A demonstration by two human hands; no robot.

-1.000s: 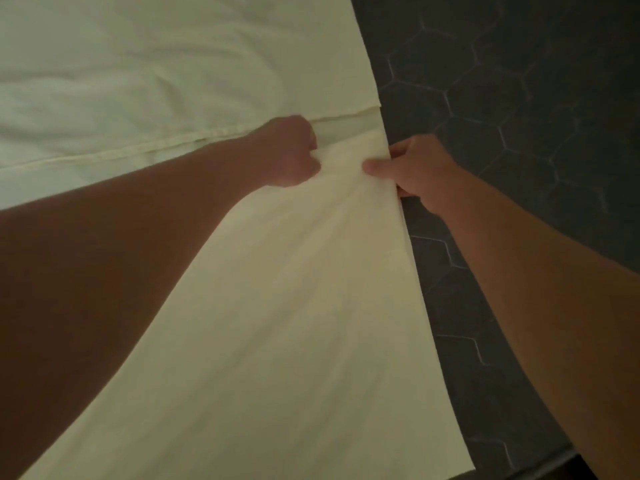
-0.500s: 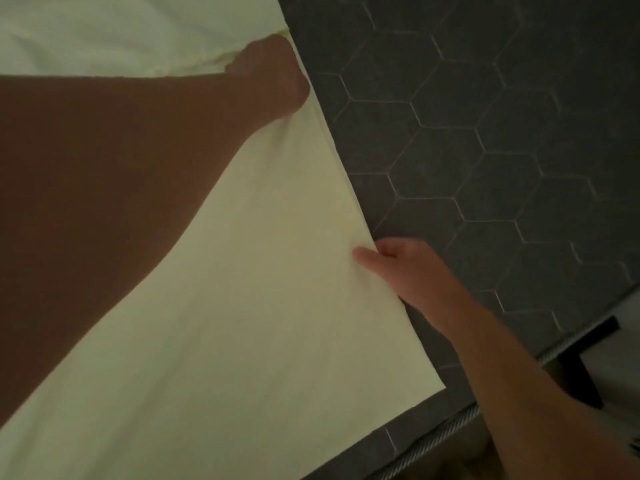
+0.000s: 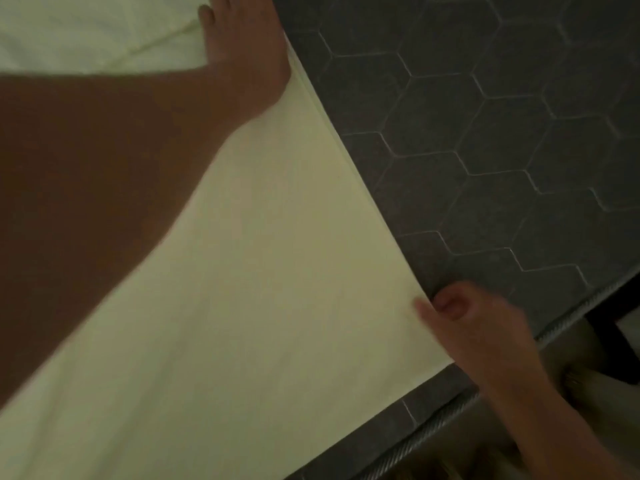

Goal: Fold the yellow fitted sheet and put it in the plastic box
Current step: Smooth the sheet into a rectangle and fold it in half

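The pale yellow fitted sheet (image 3: 277,271) lies spread flat over a dark grey mattress, filling the left and middle of the view. My left hand (image 3: 246,53) rests flat on the sheet near its far right edge, fingers spread and cut off by the top of the frame. My right hand (image 3: 464,320) pinches the sheet's right edge close to its near corner, thumb on top. The plastic box is out of sight.
The dark mattress (image 3: 502,150) has a quilted hexagon pattern and lies bare to the right of the sheet. Its corded edge (image 3: 450,414) runs diagonally at the lower right, with floor and a dark frame beyond.
My right hand slid down the sheet's right edge toward the near corner. My left hand went from a fist gripping the fabric to lying flat on it. The view shifted.
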